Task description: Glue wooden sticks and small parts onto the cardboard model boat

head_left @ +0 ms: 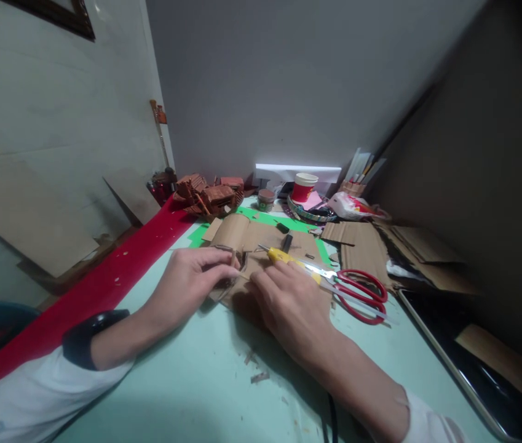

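Observation:
My left hand lies on the pale green table with its fingers pinched on the edge of a brown cardboard piece. Close beside it, my right hand is curled over the same cardboard and grips a yellow-handled tool, likely a utility knife, whose tip points away to the upper left. Red-handled scissors lie just right of my right hand. A green cutting mat shows under the cardboard.
A red strip runs along the table's left edge. At the back stand brown cardboard models, a small jar, a red and white cup and a plastic bag. Corrugated sheets and a dark tray lie on the right.

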Action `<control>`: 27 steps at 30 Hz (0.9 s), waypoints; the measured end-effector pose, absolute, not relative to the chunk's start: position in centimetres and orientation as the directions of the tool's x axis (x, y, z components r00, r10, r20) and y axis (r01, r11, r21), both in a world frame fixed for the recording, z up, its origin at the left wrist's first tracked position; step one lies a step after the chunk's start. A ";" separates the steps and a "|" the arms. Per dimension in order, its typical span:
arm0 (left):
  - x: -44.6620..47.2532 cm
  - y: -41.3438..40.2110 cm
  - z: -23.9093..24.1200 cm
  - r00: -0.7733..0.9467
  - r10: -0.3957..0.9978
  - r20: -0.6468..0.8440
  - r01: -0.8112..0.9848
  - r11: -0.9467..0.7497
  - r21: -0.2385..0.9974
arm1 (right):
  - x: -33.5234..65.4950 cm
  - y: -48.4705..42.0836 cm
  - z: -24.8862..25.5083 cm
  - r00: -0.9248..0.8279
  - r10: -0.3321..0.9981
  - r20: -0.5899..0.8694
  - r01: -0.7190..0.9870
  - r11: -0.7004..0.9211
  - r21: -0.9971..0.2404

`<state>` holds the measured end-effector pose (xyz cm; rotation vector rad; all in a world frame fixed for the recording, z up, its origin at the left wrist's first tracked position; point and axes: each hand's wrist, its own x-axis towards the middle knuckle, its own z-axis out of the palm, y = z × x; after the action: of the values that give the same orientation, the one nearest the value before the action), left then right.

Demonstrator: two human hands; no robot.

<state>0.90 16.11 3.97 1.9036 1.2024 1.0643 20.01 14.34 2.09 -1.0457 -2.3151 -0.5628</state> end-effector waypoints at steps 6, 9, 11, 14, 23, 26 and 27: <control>0.8 16.1 3.8 0.249 0.925 0.286 0.411 -0.369 0.834 | 20.1 14.0 2.0 -0.574 0.559 0.598 0.772 0.613 0.167; 0.8 16.3 3.7 0.233 0.924 0.302 0.442 -0.377 0.814 | 19.9 14.0 1.9 -0.581 0.583 0.568 0.778 0.603 0.178; 0.7 16.5 3.5 0.218 0.929 0.298 0.440 -0.366 0.820 | 19.8 14.0 1.9 -0.583 0.609 0.538 0.785 0.592 0.181; 0.5 16.8 3.1 0.193 0.942 0.275 0.439 -0.333 0.834 | 19.6 13.8 2.1 -0.587 0.650 0.483 0.794 0.581 0.182; 0.4 16.8 2.9 0.163 0.954 0.252 0.480 -0.300 0.824 | 19.1 13.2 2.5 -0.574 0.730 0.370 0.811 0.569 0.136; 0.3 16.9 2.8 0.154 0.954 0.259 0.494 -0.301 0.816 | 19.2 13.3 2.7 -0.565 0.754 0.334 0.816 0.572 0.089; 0.2 17.0 2.8 0.151 0.953 0.261 0.499 -0.302 0.813 | 19.2 13.3 2.7 -0.552 0.770 0.320 0.823 0.564 0.062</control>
<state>0.23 16.99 2.81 1.8773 1.3813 1.0603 19.23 13.35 2.74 -1.3233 -2.5432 -0.2988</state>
